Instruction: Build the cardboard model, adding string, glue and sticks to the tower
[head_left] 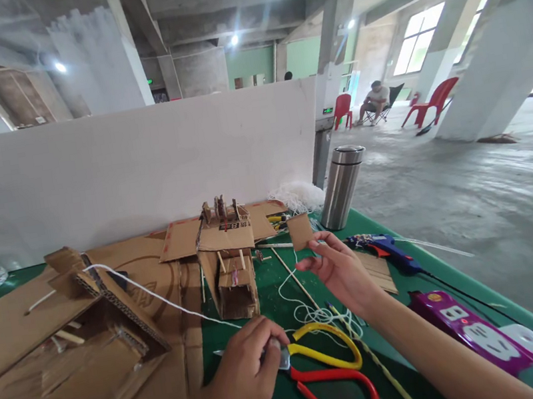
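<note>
My right hand [339, 270] pinches a small cardboard square [301, 232] by its lower corner and holds it up above the table. My left hand [256, 371] is closed around the blades of a pair of scissors [326, 344] with one yellow and one red handle; the handles point right. A white string [152, 294] runs from the large cardboard structure [126, 306] on the left to behind my left fingers, where I cannot see whether it is gripped. Beyond that hand stands a small cardboard box model [239, 298] with wooden sticks and cardboard wheels on top.
Loose string [320, 316] lies tangled on the green table beside thin sticks. On the right are a blue glue gun [391, 252], a purple power strip [474, 332] and a steel flask [344, 187]. A white partition [141, 172] rises behind; a person [377, 101] sits far off.
</note>
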